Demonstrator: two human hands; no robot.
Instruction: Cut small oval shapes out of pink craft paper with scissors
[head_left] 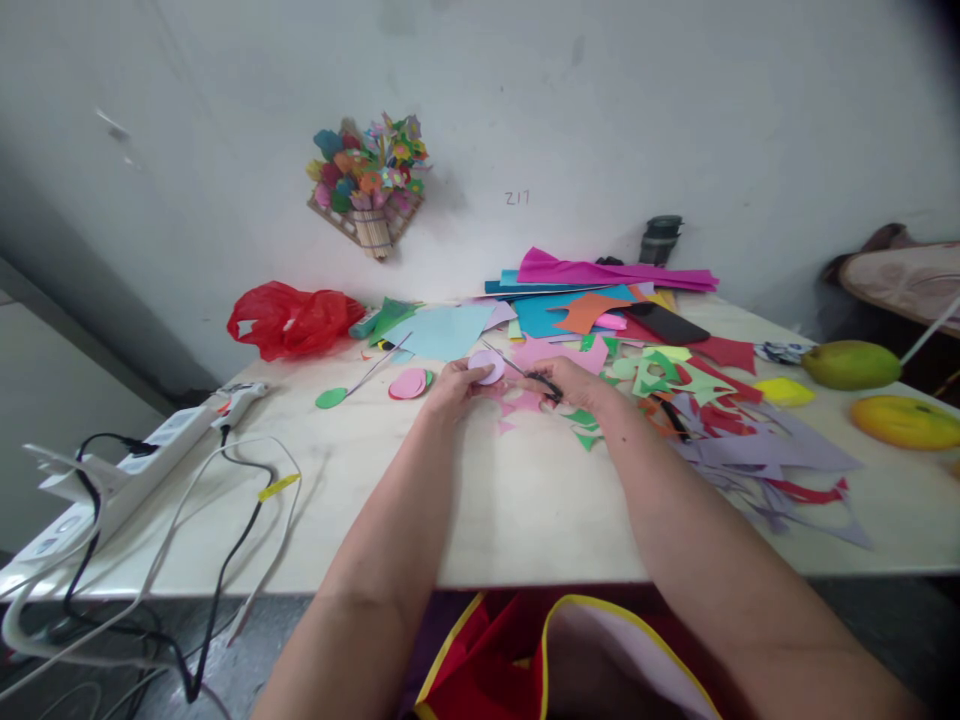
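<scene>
Pinching a pale pink paper disc, left hand has fingers closed on its edge; right hand is closed around scissors, blades at the disc. Both sit mid-table. Left of disc: stacked pink circles, green circle, red bag, power strip. Right of disc: paper offcuts crowding the right wrist, phone, mangoes.
</scene>
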